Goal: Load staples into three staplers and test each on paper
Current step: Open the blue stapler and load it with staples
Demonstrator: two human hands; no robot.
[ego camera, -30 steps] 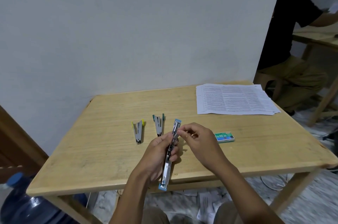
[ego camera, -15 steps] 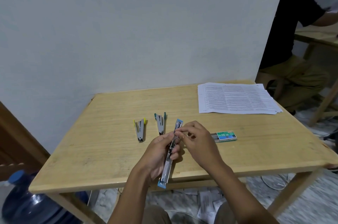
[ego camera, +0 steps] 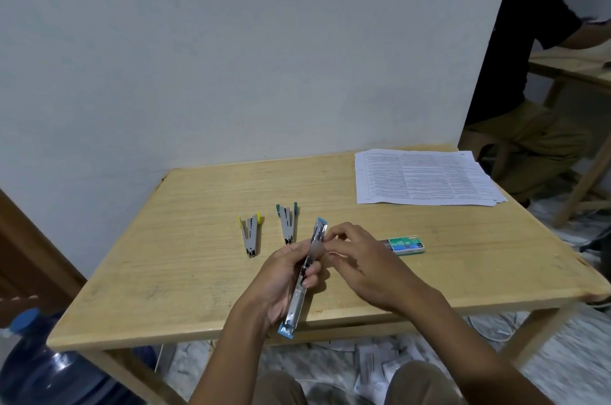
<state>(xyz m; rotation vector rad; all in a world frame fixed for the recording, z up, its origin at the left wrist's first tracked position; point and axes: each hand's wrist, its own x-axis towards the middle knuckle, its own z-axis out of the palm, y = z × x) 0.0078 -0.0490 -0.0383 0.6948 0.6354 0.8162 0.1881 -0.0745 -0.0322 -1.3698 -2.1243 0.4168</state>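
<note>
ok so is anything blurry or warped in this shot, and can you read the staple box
Head view: soft light, only faint shadows on the table; the wide lens makes the wall's right edge lean; the right hand's fingertips are slightly smeared, so what they pinch is unclear; the staple box reads "No 10"; the paper's print is too small to read.
</note>
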